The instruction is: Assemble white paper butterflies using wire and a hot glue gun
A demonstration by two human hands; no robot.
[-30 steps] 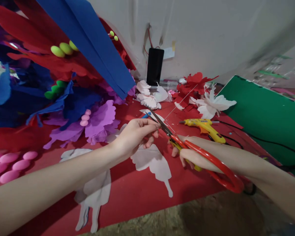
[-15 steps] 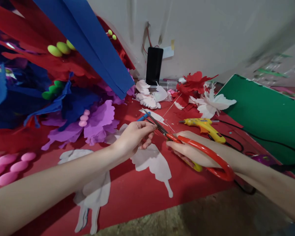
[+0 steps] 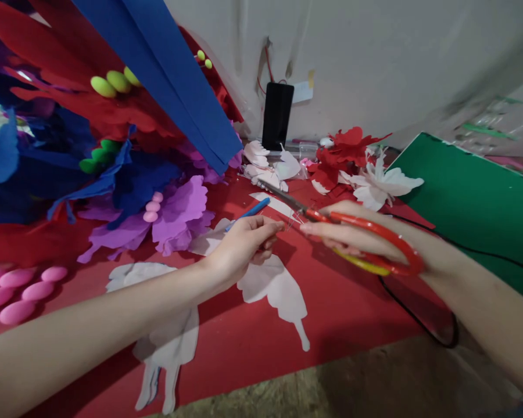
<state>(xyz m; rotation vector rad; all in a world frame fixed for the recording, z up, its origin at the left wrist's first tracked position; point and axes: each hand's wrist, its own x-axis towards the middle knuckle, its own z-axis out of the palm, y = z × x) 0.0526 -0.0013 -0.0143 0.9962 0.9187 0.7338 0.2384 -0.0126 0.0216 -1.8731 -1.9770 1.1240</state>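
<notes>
Head view: two hands meet over a red sheet (image 3: 353,313) at mid frame.
The left hand (image 3: 244,244) pinches what looks like a thin wire (image 3: 289,223), too fine to be sure of. Just right of it, the right hand (image 3: 353,235) is wrapped around red-handled scissors (image 3: 331,217), whose blades point to the upper left. A blue pen (image 3: 248,212) lies just above the left hand, and a white cutout (image 3: 279,290) lies below it on the table (image 3: 331,383).

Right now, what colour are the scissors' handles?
The scissors have red handles, yellow lower loop; head view.
</notes>
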